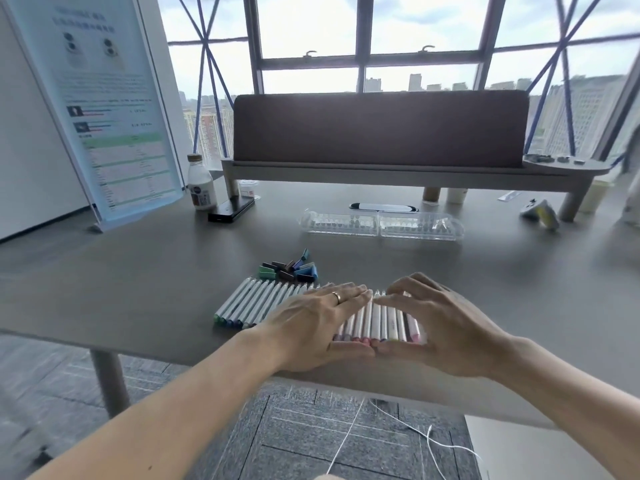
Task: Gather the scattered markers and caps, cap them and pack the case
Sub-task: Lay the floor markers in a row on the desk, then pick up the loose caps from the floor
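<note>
A row of several white-barrelled markers [377, 317] lies side by side near the grey table's front edge, coloured ends toward me. My left hand [311, 323] rests flat on the middle of the row, fingers straight, a ring on one finger. My right hand [436, 323] cups the row's right end, its fingers arched over the tips and its thumb at the near ends. Fingertips and thumbs of both hands almost meet. A heap of loose caps [291, 270], green, blue and dark, sits just behind the row. The clear plastic case [381, 223] lies open farther back.
A dark-backed shelf on legs [381, 168] spans the table's rear. A white bottle [201, 188], a black phone [231, 209] and a standing sign [104, 109] are at the back left. Small items lie at the far right [540, 213]. White cord hangs below the table edge [388, 410].
</note>
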A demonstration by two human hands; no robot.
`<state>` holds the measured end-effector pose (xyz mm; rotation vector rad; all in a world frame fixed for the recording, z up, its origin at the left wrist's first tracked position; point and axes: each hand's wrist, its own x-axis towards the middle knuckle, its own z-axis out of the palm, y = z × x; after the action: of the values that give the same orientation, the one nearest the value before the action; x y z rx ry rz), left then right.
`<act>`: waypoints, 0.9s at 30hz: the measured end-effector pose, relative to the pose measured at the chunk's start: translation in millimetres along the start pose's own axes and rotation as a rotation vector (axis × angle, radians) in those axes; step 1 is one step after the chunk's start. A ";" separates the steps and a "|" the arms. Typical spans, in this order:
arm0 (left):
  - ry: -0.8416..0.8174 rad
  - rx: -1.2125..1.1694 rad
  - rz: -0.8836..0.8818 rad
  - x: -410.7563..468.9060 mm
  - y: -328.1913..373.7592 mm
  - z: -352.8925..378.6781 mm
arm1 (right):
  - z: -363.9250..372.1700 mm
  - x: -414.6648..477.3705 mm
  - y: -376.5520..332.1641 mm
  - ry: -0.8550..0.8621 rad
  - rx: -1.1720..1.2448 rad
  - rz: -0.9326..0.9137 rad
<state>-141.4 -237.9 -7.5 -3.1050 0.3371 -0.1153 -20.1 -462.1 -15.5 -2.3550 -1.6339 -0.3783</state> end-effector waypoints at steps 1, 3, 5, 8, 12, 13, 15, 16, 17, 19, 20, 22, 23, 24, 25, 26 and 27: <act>0.005 0.007 -0.032 -7.4 -5.6 -6.6 | -6.6 7.6 -6.2 -0.025 -0.019 0.009; 0.016 0.043 -0.124 -26.7 -23.6 -21.4 | -19.2 27.5 -22.3 -0.102 -0.048 0.016; 0.033 0.095 -0.234 -59.8 -49.8 -37.5 | -27.5 55.4 -48.5 -0.158 -0.061 -0.024; 0.031 0.125 -0.443 -137.2 -92.5 -51.8 | -28.2 103.4 -108.7 -0.184 -0.034 -0.127; 0.009 0.121 -0.739 -288.3 -121.9 -58.5 | -4.2 164.5 -220.9 -0.212 0.048 -0.308; -0.001 0.120 -0.815 -330.2 -124.6 -56.9 | 5.9 177.5 -252.7 -0.224 0.058 -0.361; -0.013 0.098 -0.976 -415.7 -125.8 -47.9 | 29.5 198.3 -319.5 -0.238 0.072 -0.484; -0.014 0.080 -1.057 -458.2 -123.6 -40.2 | 42.6 205.9 -353.3 -0.247 0.080 -0.542; -0.009 0.060 -1.137 -500.3 -118.3 -31.2 | 56.5 211.5 -388.2 -0.263 0.087 -0.596; -0.011 0.020 -1.278 -580.1 -100.0 -7.2 | 89.5 218.2 -456.8 -0.302 0.088 -0.693; -0.011 0.007 -1.337 -614.9 -88.4 5.1 | 106.7 219.4 -489.2 -0.314 0.088 -0.736; -0.008 -0.015 -1.466 -680.2 -67.1 35.1 | 148.4 219.3 -554.1 -0.329 0.091 -0.823; -0.001 -0.023 -1.527 -709.0 -57.3 52.3 | 171.6 217.4 -584.7 -0.344 0.097 -0.860; 0.005 -0.026 -1.582 -735.5 -48.3 71.5 | 195.1 214.0 -613.6 -0.363 0.103 -0.893; 0.003 -0.036 -1.637 -759.7 -39.5 91.7 | 219.7 209.8 -641.8 -0.385 0.108 -0.923; -0.013 -0.057 -1.689 -782.1 -31.3 112.5 | 244.5 204.8 -668.6 -0.409 0.109 -0.953; -0.035 -0.086 -1.735 -802.0 -24.7 133.6 | 269.6 199.7 -693.8 -0.436 0.106 -0.984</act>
<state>-907.3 -40.4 -197.5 -2.3656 -2.2421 -0.0350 -585.2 42.0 -158.7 -1.4434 -2.8551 0.0837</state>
